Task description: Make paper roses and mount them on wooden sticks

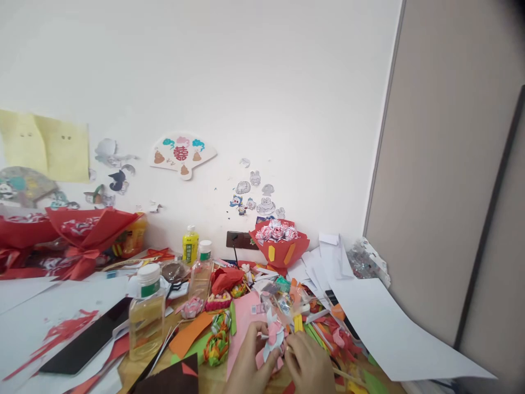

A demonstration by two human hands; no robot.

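A pink-and-white paper flower is being pinched, ideally lightly, by the left hand; the right hand is curled, hold unclear.

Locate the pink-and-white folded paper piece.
In the head view, low and just right of centre, the paper piece is between the left hand and right hand.
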